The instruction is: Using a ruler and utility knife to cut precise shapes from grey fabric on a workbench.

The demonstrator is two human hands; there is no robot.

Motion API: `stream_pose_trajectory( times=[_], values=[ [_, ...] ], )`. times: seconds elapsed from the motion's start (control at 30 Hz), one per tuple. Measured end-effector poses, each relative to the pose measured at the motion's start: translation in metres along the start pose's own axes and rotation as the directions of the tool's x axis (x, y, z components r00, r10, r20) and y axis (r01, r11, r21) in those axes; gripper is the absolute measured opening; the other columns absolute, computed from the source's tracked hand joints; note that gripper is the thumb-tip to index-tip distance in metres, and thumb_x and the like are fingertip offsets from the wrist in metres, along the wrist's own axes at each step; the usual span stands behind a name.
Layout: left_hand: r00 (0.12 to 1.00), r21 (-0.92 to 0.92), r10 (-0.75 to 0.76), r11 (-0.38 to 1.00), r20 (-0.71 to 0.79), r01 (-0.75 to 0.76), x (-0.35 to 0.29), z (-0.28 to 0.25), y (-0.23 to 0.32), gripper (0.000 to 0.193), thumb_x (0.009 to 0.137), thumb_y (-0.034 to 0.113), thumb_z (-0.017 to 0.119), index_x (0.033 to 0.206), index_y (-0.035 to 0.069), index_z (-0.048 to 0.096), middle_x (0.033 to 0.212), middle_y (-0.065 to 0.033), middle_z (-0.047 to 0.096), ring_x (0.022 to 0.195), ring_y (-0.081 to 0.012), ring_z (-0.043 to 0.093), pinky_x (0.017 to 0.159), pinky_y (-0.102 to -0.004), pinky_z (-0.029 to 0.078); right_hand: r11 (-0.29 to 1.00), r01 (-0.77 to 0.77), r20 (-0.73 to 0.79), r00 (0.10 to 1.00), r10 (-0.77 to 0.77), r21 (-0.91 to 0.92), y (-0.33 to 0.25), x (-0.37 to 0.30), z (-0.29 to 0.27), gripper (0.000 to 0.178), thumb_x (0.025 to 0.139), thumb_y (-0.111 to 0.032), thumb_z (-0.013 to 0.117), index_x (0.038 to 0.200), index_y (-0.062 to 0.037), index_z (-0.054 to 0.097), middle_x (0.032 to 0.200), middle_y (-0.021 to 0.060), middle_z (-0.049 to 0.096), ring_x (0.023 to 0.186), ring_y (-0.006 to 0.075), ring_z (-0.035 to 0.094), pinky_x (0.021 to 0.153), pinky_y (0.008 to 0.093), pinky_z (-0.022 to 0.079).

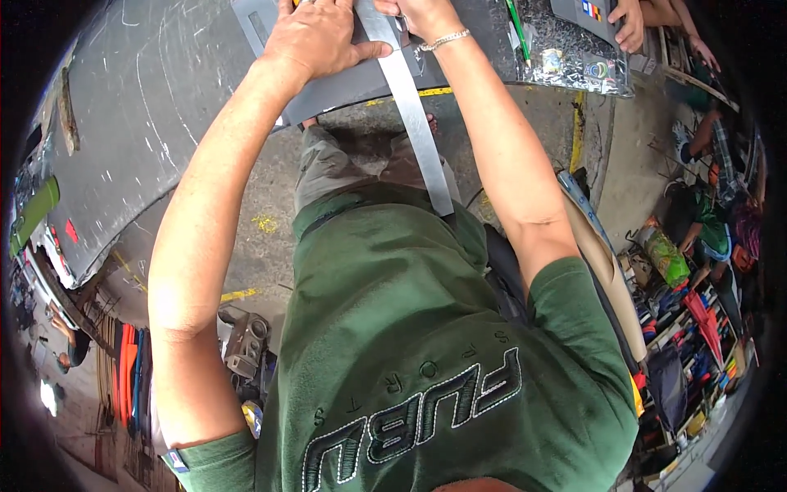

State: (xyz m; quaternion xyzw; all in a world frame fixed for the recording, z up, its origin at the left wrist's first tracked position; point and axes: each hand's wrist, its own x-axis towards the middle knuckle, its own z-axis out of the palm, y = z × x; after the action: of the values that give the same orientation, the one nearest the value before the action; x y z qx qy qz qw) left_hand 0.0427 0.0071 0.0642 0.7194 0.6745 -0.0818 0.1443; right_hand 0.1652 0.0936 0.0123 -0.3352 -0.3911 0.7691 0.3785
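Note:
A long metal ruler (pixel 414 115) slants from the table's top edge of view down toward my shirt, its near end hanging past the table edge. My left hand (pixel 316 37) lies flat with fingers spread on a grey sheet (pixel 328 92), its thumb pressing on the ruler. My right hand (pixel 422 15), with a bracelet at its wrist, is closed beside the ruler's right edge. Its fingers are curled around something small that I cannot make out, partly cut off by the top of the view.
The dark, scratched table (pixel 147 107) curves along the left and top. A green pencil (pixel 519 29) lies at right, near another person's hand (pixel 630 25). A wooden stick (pixel 67 111) is at far left. Colourful rolled materials (pixel 127 373) stand lower left; cluttered shelves (pixel 689 361) stand right.

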Motion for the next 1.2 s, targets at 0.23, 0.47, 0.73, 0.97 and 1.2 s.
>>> stream_pose_trajectory(
  times=[0.23, 0.47, 0.73, 0.97, 1.2],
  values=[
    [1.0, 0.001, 0.0, 1.0, 0.003, 0.0, -0.001, 0.001, -0.001, 0.112, 0.081, 0.065, 0.073, 0.155, -0.008, 0.032, 0.16, -0.0296, 0.034, 0.151, -0.0469, 0.029, 0.123, -0.057, 0.026, 0.999, -0.047, -0.009, 0.999, 0.047, -0.006, 0.004, 0.002, -0.001, 0.061, 0.109, -0.057, 0.038, 0.137, -0.005, 0.055, 0.071, -0.0002, 0.047, 0.042, 0.0085, 0.04, 0.036, 0.0244, 0.03],
    [1.0, 0.008, -0.004, 1.0, 0.017, 0.004, 0.0, -0.001, 0.001, 0.111, 0.082, 0.065, 0.072, 0.155, -0.008, 0.032, 0.16, -0.0296, 0.033, 0.151, -0.0466, 0.028, 0.123, -0.0572, 0.026, 0.999, -0.024, 0.016, 1.0, 0.024, -0.026, 0.01, 0.003, -0.004, 0.061, 0.109, -0.056, 0.038, 0.139, -0.0062, 0.054, 0.071, -0.0003, 0.049, 0.043, 0.0081, 0.04, 0.037, 0.0227, 0.031],
    [0.989, -0.051, 0.059, 0.996, -0.136, -0.066, 0.004, 0.028, -0.013, 0.109, 0.082, 0.065, 0.072, 0.154, -0.007, 0.034, 0.159, -0.029, 0.035, 0.15, -0.0457, 0.029, 0.122, -0.057, 0.027, 1.0, -0.003, 0.016, 1.0, 0.003, -0.006, 0.002, -0.002, -0.002, 0.058, 0.11, -0.054, 0.037, 0.137, -0.005, 0.053, 0.071, -0.0002, 0.048, 0.043, 0.008, 0.04, 0.036, 0.0228, 0.031],
    [0.991, -0.04, 0.06, 0.997, -0.117, -0.065, 0.004, 0.031, -0.016, 0.105, 0.083, 0.067, 0.071, 0.152, -0.005, 0.038, 0.155, -0.0272, 0.04, 0.148, -0.0441, 0.033, 0.12, -0.057, 0.028, 0.998, -0.03, 0.012, 1.0, 0.029, 0.064, -0.007, -0.01, 0.008, 0.049, 0.111, -0.04, 0.045, 0.138, -0.0002, 0.051, 0.078, 0.0029, 0.056, 0.045, 0.0072, 0.041, 0.035, 0.0225, 0.03],
    [0.993, -0.04, 0.071, 0.996, -0.098, -0.075, 0.005, 0.032, -0.016, 0.102, 0.083, 0.07, 0.069, 0.149, -0.003, 0.041, 0.151, -0.0254, 0.045, 0.146, -0.0425, 0.037, 0.118, -0.0569, 0.029, 0.038, 0.748, 0.476, 0.46, -0.75, -0.663, 0.02, 0.015, -0.017, 0.057, 0.087, 0.01, 0.063, 0.142, 0.0063, 0.046, 0.119, 0.0294, 0.065, 0.095, 0.044, 0.067, 0.082, 0.046, 0.057]
  ],
)
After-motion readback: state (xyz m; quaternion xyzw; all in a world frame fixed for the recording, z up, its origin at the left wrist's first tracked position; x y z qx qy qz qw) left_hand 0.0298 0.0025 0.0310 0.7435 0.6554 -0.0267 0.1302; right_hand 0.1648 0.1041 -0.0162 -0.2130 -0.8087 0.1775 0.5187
